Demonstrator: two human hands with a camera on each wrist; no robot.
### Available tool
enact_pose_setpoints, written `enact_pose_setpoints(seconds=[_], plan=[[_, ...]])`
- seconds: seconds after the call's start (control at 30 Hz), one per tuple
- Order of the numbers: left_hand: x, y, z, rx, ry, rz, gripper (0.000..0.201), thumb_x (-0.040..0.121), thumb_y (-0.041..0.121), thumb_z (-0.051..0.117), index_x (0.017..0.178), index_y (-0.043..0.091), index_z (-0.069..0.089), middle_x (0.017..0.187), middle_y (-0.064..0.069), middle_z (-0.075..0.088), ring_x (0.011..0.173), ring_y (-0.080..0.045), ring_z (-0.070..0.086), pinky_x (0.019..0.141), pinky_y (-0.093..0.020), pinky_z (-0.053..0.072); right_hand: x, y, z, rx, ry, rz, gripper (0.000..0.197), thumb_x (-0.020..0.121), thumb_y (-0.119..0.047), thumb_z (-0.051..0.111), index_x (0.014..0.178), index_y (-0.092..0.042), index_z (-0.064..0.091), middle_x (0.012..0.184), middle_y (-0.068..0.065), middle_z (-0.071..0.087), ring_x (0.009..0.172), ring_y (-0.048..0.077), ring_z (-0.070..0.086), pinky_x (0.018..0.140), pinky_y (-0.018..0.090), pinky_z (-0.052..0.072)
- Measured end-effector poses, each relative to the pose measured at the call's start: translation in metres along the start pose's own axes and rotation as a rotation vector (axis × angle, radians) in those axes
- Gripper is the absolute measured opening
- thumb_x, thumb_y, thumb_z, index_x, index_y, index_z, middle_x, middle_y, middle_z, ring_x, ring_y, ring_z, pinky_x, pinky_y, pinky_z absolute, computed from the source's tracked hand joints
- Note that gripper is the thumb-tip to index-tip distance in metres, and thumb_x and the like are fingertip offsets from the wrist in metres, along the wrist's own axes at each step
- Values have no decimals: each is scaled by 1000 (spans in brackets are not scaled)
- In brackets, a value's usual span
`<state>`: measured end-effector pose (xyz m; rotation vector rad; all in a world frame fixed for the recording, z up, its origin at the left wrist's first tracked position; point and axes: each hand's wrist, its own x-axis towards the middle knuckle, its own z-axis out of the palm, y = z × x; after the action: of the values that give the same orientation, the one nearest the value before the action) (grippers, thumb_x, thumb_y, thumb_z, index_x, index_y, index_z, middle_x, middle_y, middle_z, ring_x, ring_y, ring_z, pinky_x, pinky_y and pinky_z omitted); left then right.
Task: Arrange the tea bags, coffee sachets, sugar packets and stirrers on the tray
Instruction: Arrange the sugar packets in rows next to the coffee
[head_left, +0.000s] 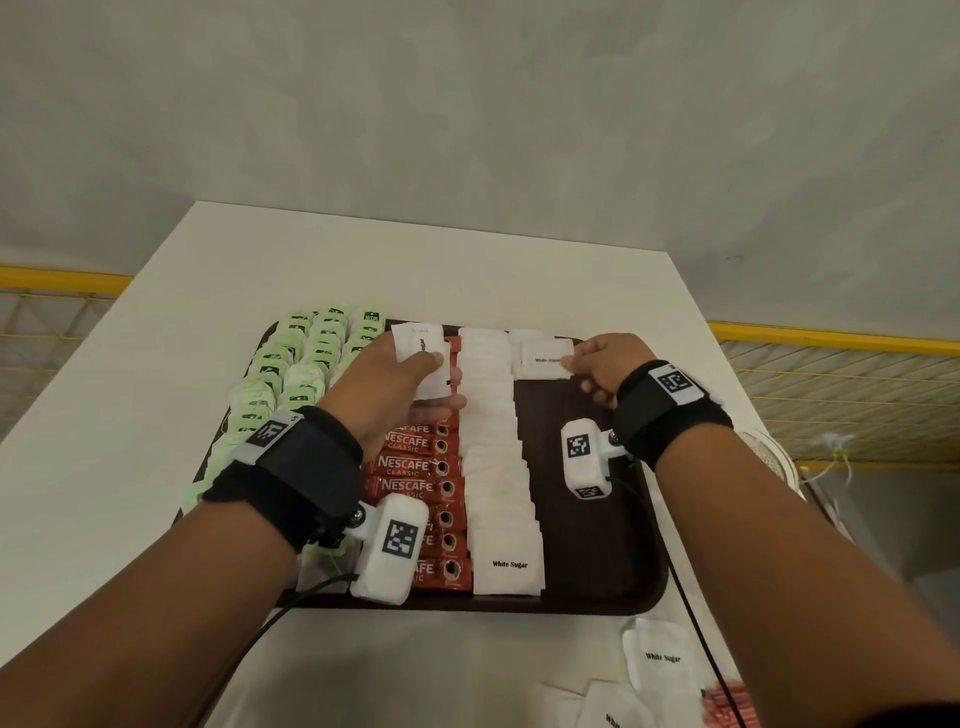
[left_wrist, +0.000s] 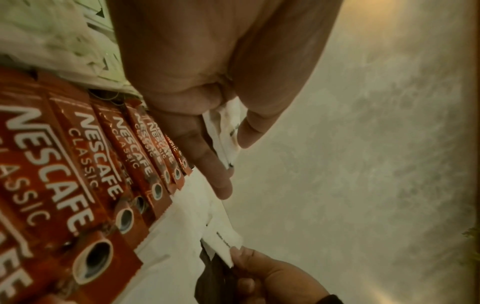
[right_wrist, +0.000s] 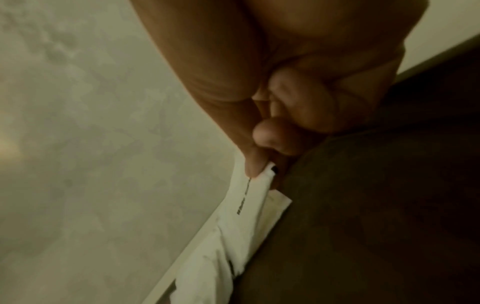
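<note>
Loose sugar packets wait off the tray while the left hand grips a small stack and the right hand pinches one packet at the far edge; best lay it flat, overlapping evenly, starting a straight second column.

The tray is dark brown, the tea bags pale green and the coffee sachets red with white lettering. The sugar packets are white with black print. Black wristbands carry white tags with black square patterns.
</note>
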<state>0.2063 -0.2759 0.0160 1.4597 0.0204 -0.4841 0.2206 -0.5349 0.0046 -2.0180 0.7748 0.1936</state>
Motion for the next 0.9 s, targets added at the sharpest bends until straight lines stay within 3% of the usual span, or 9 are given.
enact_pose_setpoints(seconds=[0.17, 0.3, 0.47, 0.5, 0.57, 0.63, 0.73, 0.83, 0.9], plan=[[-3, 0, 4, 12, -11, -11, 19, 102, 13, 49, 119, 16, 57, 106, -15, 73, 87, -30, 75, 71, -34, 61, 6, -2, 7, -174, -42, 13, 11, 88, -16, 69, 82, -15, 59, 63, 6, 54, 52, 16, 46, 46, 26, 39], [-5, -1, 4, 8, -12, -31, 22, 102, 13, 49, 123, 14, 55, 105, -14, 74, 87, -29, 75, 71, -33, 62, 19, 4, 11, -69, -62, 2, 14, 81, -15, 74, 82, -18, 60, 68, 0, 59, 51, 12, 54, 35, 13, 38], [-2, -3, 3, -30, -26, -50, 28, 100, 7, 46, 127, 12, 54, 107, -15, 73, 90, -32, 74, 77, -38, 60, 24, 2, 16, -96, -49, 8, 14, 81, -19, 74, 82, -17, 60, 70, 2, 61, 52, 13, 56, 37, 14, 40], [-2, -3, 3, -47, -38, -56, 29, 100, 6, 45, 128, 11, 53, 109, -16, 72, 92, -32, 74, 79, -39, 60, 24, 0, 17, -145, -41, 12, 16, 81, -23, 74, 81, -17, 60, 72, 2, 62, 54, 15, 57, 41, 16, 44], [-1, -4, 2, -52, -78, -56, 31, 100, 1, 45, 128, 11, 53, 114, -17, 70, 94, -31, 74, 80, -36, 61, 25, -5, 19, -369, 10, -1, 28, 83, -35, 71, 80, -13, 56, 78, 6, 63, 67, 23, 59, 62, 25, 53], [-1, -5, 3, -30, -113, -50, 30, 99, -1, 50, 126, 11, 53, 117, -15, 68, 95, -29, 74, 80, -34, 62, 20, -12, 18, -500, 94, -91, 37, 85, -41, 68, 75, -10, 50, 80, 8, 58, 79, 25, 55, 73, 31, 49], [-1, -6, 4, 67, -140, -35, 31, 95, 0, 60, 124, 7, 53, 115, -15, 70, 92, -29, 74, 71, -30, 61, -5, -25, 17, -331, 66, -324, 35, 87, -42, 65, 92, -8, 60, 91, 3, 61, 83, 20, 56, 76, 32, 48], [-2, -6, 8, 139, -133, -15, 32, 90, 0, 67, 118, 7, 55, 106, -15, 73, 88, -29, 75, 68, -31, 62, -44, -45, 18, -275, -155, -520, 35, 87, -46, 65, 101, -13, 67, 91, -2, 64, 72, 10, 56, 62, 23, 47], [-3, -6, 11, 186, -124, -3, 32, 88, 0, 70, 115, 7, 54, 101, -14, 74, 86, -28, 75, 69, -31, 62, -59, -55, 19, -348, -262, -602, 23, 86, -34, 70, 100, -15, 70, 88, -1, 63, 68, 7, 53, 55, 14, 41]])
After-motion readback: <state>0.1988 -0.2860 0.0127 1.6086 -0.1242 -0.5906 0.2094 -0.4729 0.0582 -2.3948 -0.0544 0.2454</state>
